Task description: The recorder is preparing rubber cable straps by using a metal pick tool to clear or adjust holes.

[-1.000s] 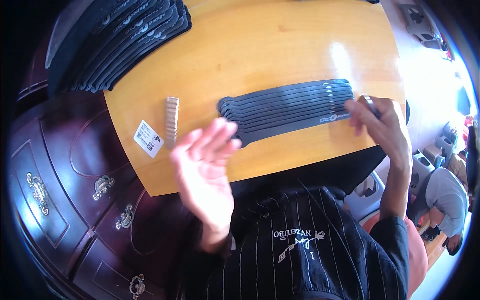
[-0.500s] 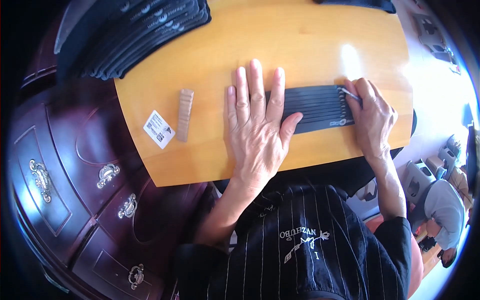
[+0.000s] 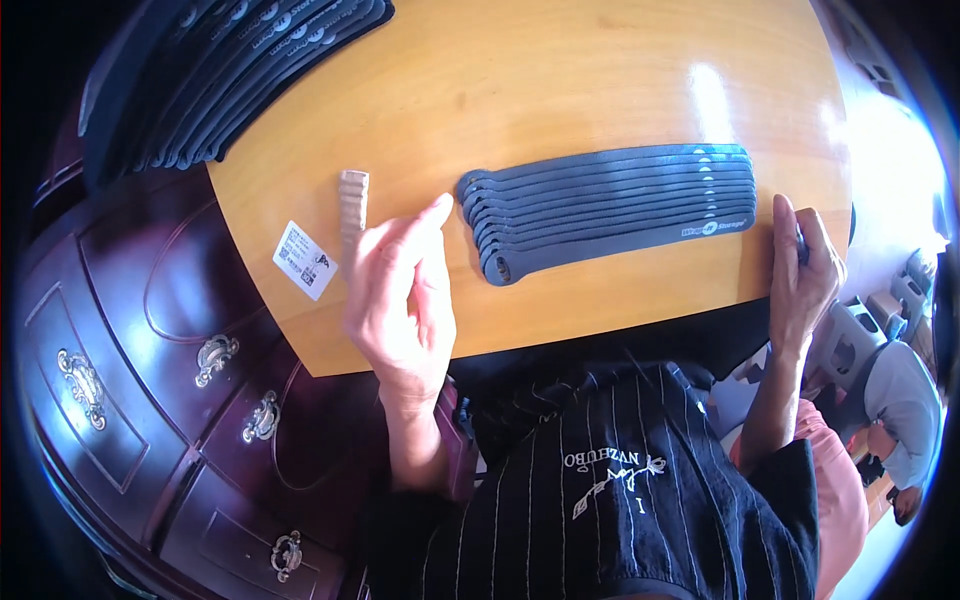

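Dark straps [image 3: 610, 210], a fanned, overlapping row, lie flat mid-table between the person's two hands; nobody's touching them. Rounded ends point left, stepped one below the next; right ends show a column of pale marks, and the strap nearest the person has pale print. Left hand [image 3: 400, 290] is up off to the left, fingers half curled, index fingertip just beside the rounded ends, nothing seen in its grip. Right hand [image 3: 803, 265] is just past the straps' right ends, fingers folded round a small dark object [image 3: 802, 249], too covered to tell what. Left of the straps on the yellowish wooden table [image 3: 560, 315]: a wavy tan strip [image 3: 353, 203], lower end hidden by the left hand, and a tilted white label [image 3: 306, 260] near it. Bigger pile of black straps [image 3: 270, 75] at the far left corner. Dark cabinet [image 3: 130, 350] with silver handles on the left; another person [image 3: 903, 400] in a pale top, far right.
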### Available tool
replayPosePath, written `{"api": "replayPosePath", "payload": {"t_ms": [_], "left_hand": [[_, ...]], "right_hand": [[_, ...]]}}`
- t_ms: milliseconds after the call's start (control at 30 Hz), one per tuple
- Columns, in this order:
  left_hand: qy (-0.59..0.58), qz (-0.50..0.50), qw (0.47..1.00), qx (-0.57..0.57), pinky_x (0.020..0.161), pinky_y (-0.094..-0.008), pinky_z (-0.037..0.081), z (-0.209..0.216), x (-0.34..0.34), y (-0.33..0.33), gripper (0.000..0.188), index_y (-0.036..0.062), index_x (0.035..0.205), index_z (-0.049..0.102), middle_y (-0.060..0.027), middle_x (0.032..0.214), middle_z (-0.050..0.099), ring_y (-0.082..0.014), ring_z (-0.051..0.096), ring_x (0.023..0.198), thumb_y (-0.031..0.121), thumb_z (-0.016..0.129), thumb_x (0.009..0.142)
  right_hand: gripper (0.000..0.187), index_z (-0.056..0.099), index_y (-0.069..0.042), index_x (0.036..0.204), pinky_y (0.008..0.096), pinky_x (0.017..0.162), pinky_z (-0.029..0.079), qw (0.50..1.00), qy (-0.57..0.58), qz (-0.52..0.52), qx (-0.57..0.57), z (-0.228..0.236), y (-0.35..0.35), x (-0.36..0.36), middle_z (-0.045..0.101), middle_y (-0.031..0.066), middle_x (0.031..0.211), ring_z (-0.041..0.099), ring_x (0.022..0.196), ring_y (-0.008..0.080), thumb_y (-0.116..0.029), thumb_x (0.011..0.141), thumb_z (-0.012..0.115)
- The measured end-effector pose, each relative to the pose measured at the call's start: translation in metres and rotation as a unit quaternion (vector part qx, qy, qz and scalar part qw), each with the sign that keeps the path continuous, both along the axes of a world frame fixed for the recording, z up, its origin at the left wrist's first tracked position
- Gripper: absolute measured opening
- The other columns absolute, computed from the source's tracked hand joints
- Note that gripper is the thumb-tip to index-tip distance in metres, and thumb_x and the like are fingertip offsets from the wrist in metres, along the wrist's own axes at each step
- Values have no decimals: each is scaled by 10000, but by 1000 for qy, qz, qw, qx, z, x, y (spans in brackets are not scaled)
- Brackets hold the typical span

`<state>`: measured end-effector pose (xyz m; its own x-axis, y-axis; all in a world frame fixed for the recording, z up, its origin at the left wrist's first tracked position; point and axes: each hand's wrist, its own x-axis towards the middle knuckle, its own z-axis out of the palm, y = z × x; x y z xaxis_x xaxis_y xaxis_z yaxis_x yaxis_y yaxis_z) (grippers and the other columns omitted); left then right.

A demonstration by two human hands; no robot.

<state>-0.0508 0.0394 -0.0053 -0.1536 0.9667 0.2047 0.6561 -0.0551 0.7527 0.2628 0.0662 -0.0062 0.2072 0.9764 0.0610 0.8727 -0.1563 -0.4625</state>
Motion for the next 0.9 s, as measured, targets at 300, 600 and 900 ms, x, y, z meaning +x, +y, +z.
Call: {"api": "replayPosePath", "payload": {"t_ms": [300, 600, 900], "left_hand": [[74, -24, 997, 31, 575, -236, 449, -12, 0, 5, 280, 26, 1073, 700, -86, 897, 580, -132, 569, 728, -84, 605, 834], [-3, -30, 999, 31, 543, -225, 425, -8, 0, -1, 281, 18, 1069, 707, -76, 878, 556, -112, 538, 679, -83, 609, 826], [32, -48, 998, 32, 582, -236, 440, -10, 2, -1, 316, 42, 1064, 712, -88, 917, 540, -130, 546, 701, -97, 601, 802]], "right_hand": [[231, 634, -11, 819, 251, 510, 354, 996, -52, 14, 65, -4, 0, -9, 490, 47, 581, 393, 547, 71, -211, 934, 634], [236, 628, -17, 802, 254, 533, 387, 997, -45, 7, 62, -2, -1, -10, 528, 55, 598, 427, 551, 79, -216, 927, 645], [296, 566, -37, 712, 255, 519, 402, 996, -54, -11, 72, -1, -2, -7, 515, 72, 589, 460, 513, 123, -240, 870, 712]]}}
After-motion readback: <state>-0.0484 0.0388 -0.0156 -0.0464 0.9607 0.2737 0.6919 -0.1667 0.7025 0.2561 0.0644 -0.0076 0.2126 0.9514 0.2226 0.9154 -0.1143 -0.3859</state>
